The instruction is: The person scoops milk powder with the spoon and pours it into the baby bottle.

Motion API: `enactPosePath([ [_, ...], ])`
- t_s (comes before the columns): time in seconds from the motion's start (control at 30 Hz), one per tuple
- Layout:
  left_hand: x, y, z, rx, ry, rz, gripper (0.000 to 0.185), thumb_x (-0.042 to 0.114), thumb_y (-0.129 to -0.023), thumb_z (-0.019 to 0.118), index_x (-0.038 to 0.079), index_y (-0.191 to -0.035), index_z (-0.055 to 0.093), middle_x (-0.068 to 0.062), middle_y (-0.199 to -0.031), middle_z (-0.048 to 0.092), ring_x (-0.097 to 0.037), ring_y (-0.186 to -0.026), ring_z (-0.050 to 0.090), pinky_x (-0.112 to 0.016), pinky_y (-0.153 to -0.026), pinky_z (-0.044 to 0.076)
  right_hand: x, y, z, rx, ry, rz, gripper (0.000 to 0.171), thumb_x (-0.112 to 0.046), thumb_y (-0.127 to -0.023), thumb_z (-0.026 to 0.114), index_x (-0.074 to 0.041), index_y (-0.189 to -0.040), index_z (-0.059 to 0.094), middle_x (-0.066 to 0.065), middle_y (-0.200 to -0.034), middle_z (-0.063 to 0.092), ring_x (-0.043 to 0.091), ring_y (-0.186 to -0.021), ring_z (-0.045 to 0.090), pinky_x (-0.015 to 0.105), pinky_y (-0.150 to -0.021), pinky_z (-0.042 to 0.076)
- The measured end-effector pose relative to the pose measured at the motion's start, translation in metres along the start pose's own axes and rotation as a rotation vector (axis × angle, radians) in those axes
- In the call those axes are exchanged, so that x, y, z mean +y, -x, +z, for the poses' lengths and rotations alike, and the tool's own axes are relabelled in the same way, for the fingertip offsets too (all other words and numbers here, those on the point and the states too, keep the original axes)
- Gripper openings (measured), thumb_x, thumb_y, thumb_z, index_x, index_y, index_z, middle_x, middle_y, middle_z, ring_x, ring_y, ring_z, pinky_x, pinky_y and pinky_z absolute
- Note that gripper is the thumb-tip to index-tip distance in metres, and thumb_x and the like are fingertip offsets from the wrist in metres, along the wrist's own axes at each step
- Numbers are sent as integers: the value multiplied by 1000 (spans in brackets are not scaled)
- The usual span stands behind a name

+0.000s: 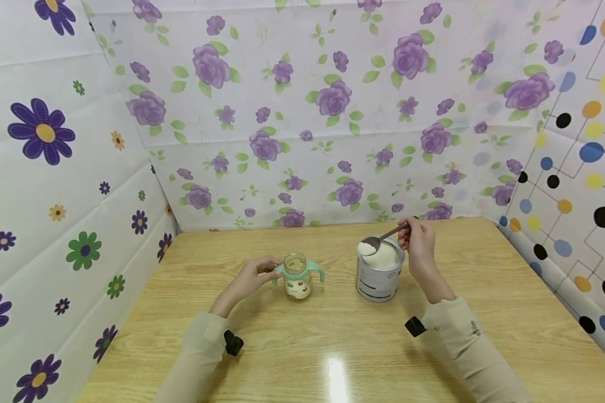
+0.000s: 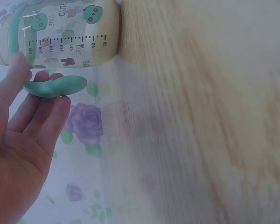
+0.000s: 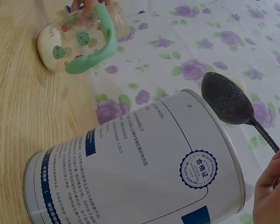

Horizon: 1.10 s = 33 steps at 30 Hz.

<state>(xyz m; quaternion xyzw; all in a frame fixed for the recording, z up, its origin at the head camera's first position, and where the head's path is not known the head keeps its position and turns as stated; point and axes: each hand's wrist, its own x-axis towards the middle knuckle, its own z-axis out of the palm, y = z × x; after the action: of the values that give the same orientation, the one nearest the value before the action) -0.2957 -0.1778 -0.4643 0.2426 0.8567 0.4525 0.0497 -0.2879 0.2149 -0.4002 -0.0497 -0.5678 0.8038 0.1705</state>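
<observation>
A clear baby bottle [image 1: 298, 286] with a mint-green collar and two handles stands uncapped on the table, left of centre. My left hand [image 1: 253, 275] grips its left handle [image 2: 56, 87], thumb by the collar and fingers behind the handle. Pale contents show at the bottle's bottom, beside printed measuring marks. To the right stands an open can [image 1: 377, 284] of off-white powder [image 1: 385, 257]. My right hand [image 1: 419, 243] holds a dark metal spoon [image 3: 227, 99] by its handle, with a heap of powder [image 1: 367, 248] in the bowl. The spoon's bowl is over the can's left rim.
A wooden table [image 1: 292, 347] carries the bottle and can, with a gap of table between them. Behind it hangs a sheet with purple roses [image 1: 212, 66]; patterned sheets also close the left and right sides. Each wrist wears a small black device [image 1: 233, 342].
</observation>
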Motion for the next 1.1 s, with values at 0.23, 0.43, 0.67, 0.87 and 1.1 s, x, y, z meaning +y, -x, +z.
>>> enactPosePath([
  [0.23,-2,1,0,-4,16,-6,32,27,-93,64,19,-125,64,-4,-114,69,-22,-107,64,-47,-101,49,1,1,3,-38,-25,27,34,-13,-102,40,-7,-76,61,-5,-52,52,4,-41,45,14,-37,36],
  [0.43,-2,2,1,-4,19,-9,33,28,-93,64,20,-125,64,-4,-113,69,-22,-106,64,-47,-100,49,-2,4,4,-62,-3,30,34,-15,-103,40,-5,-79,60,-6,-53,52,3,-42,46,14,-38,36],
  [0.67,0,2,1,3,12,-18,32,26,-94,63,19,-124,64,-4,-113,69,-21,-106,64,-46,-99,50,-2,5,6,-99,17,45,35,-14,-104,39,-8,-77,60,-6,-54,53,3,-43,47,13,-39,38],
  [0.87,0,0,1,13,-2,-9,30,26,-93,64,18,-123,65,-4,-114,69,-21,-107,64,-46,-100,49,-2,5,8,-120,6,57,34,-15,-104,37,-6,-81,59,-6,-55,54,3,-43,47,13,-39,38],
  [1.1,0,0,0,7,-6,-4,32,27,-93,64,17,-123,65,-6,-115,69,-22,-107,64,-46,-100,49,0,6,10,-140,-31,91,30,-14,-105,35,-1,-86,56,-5,-55,54,3,-43,48,13,-38,39],
])
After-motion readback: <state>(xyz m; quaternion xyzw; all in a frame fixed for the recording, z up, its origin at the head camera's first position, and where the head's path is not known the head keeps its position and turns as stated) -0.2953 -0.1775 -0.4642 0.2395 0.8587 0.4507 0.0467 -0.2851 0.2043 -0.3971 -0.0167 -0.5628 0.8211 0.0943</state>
